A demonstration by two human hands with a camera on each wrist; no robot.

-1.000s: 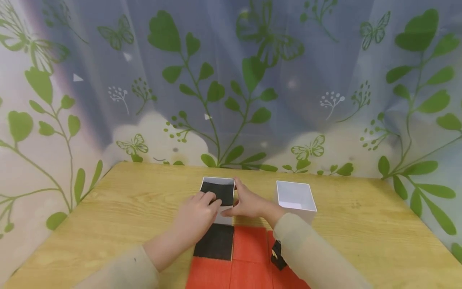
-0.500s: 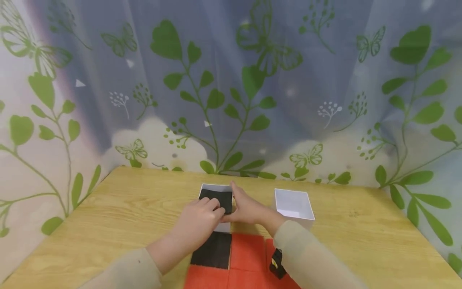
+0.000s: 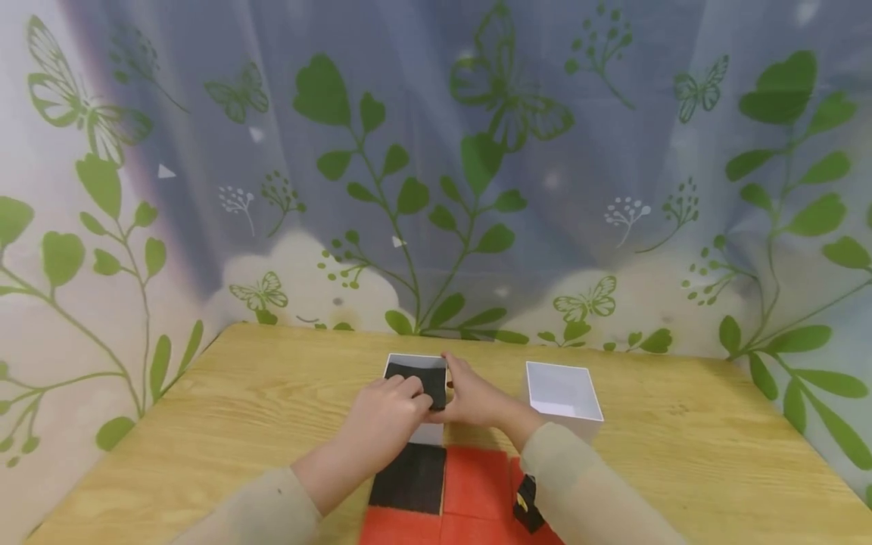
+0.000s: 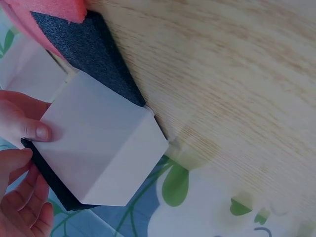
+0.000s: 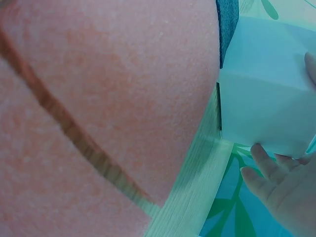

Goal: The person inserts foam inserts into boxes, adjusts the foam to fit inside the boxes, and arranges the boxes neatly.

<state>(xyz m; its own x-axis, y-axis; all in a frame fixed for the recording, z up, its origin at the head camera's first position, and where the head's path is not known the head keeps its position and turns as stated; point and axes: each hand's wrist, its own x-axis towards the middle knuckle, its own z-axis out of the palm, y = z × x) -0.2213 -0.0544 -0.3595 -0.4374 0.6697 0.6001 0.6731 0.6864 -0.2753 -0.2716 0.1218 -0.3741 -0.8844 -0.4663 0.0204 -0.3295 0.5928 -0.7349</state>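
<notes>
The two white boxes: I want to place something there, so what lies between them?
In the head view, the right hand fills the gap between the left white box and the right white box; behind it lies bare table.

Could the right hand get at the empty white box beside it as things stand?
Probably yes. The empty box stands open on the table just to the right of the right hand, with nothing between them, though that hand now holds the other box.

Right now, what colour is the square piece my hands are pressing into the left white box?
Black. The foam square sits in the left white box; the head view shows it best.
</notes>
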